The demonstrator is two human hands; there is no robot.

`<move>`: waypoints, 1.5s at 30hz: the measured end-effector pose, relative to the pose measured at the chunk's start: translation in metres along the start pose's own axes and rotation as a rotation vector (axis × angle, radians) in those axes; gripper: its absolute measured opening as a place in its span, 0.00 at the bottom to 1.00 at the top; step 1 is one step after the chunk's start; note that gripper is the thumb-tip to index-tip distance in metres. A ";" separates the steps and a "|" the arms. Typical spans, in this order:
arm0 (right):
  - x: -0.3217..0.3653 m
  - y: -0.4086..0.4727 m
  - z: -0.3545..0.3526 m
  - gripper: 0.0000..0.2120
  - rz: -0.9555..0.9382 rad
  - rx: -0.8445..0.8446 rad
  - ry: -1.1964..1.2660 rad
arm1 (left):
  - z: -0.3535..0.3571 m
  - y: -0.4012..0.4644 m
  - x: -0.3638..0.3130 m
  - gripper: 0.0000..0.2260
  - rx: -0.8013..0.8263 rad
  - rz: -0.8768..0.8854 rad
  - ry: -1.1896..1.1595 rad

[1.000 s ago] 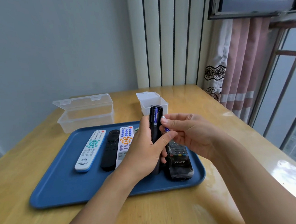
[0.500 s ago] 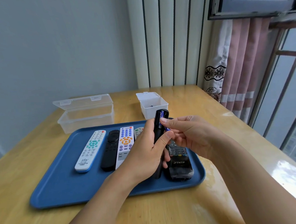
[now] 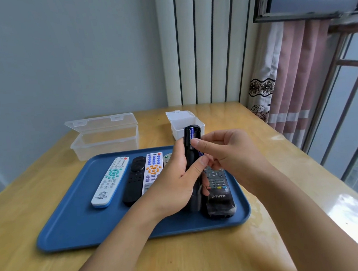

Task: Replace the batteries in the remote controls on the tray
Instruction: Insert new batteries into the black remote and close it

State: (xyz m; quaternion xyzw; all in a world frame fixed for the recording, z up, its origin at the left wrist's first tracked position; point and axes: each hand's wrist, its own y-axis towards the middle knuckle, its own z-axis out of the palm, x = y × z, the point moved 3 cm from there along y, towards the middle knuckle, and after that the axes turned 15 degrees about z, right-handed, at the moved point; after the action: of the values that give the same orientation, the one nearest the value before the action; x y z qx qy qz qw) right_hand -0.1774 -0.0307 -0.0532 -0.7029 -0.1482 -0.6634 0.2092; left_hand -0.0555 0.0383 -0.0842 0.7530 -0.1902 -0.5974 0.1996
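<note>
Fingers (image 3: 197,143) on battery (image 3: 193,134), remote (image 3: 219,196) reading "TMTF"

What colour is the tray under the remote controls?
The tray is blue, seen in the head view.

I'm seeing bare tray (image 3: 74,225) floor lying open along the near and left edges; 2 open boxes, clear (image 3: 104,138) and white (image 3: 186,122), are blocking the far side.

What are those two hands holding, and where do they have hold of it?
The left hand grips a black remote around its middle, upright, battery bay open. The right hand pinches a blue battery at that bay.
</note>
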 end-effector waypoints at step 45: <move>-0.017 0.014 0.007 0.08 0.003 -0.124 -0.027 | -0.028 0.003 -0.007 0.03 -0.419 -0.195 -0.080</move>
State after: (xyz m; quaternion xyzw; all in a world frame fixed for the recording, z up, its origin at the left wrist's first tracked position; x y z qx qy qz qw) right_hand -0.1665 -0.0381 -0.0716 -0.7236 -0.1088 -0.6614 0.1643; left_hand -0.0302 0.0411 -0.0707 0.6857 0.0037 -0.6696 0.2853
